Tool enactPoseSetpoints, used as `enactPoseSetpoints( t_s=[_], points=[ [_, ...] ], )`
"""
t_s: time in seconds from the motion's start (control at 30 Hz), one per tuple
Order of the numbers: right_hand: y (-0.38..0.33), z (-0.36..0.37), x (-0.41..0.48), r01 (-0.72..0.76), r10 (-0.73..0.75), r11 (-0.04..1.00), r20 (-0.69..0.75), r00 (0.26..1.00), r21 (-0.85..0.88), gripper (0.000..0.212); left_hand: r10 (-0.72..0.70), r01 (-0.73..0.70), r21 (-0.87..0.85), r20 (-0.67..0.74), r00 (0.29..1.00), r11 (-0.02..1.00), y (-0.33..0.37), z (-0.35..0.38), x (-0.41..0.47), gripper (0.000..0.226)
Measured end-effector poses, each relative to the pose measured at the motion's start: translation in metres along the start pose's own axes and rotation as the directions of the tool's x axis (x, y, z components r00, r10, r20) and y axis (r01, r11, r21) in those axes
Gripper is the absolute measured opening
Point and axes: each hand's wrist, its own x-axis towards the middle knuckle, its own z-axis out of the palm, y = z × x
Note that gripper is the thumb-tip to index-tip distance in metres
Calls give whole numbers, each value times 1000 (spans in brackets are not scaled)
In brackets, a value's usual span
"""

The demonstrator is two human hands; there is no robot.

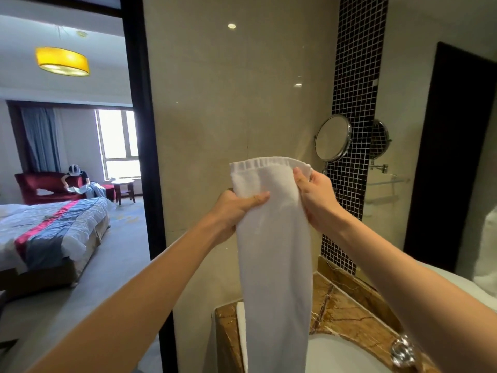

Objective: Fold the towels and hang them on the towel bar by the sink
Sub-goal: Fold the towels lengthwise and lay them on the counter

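1. Above the left end of the marble counter point(344, 310), the white towel point(274, 251) hangs as a long narrow band, already folded lengthwise. Its hemmed top edge is held level against the beige wall point(215, 103), and its tail drops in front of the counter's front edge, beside the sink basin point(336, 354).
2. The left hand point(231, 208) grips the towel's left side just under the top. The thumb point(258, 197) lies across the front and the fingers are hidden behind the cloth. This clamp seems to keep the folded layers from sliding apart.
3. The right hand point(317, 197) pinches the top right corner, thumb in front and fingers behind. Holding both upper corners probably lets the weight of the cloth pull it straight and smooth.
4. Raising it this high keeps the tail off the counter and clear of the faucet point(403, 351) at the basin's right rim.
5. No towel bar can be made out. A small dark shape shows behind the left hand, but I cannot tell what it is.
6. Judged from this, the fold is done or nearly done. Hanging is still to come, and it would need the top edge carried over the bar with the layers kept aligned.
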Motion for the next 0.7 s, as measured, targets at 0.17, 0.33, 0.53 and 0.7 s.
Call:
enactPoseSetpoints(
  t_s=[0.17,0.33,0.53,0.7],
  points=[
    [-18,-5,-13,13,-13,1000,-19,1000,6,29,-2,1,11,28,1000,1000,-1,1,-7,48],
    [-49,-8,-19,51,-52,999,-70,996,-13,32,143,-142,-109,2,990,984,22,19,-17,9],
    [-85,-16,-22,102,-105,994,-69,992,-47,26,225,-201,-217,96,970,955,55,40,-35,22],
    [-99,-24,-28,83,-88,994,-67,994,-75,25,223,-179,-283,129,966,942,58,58,-45,24]
  ],
)
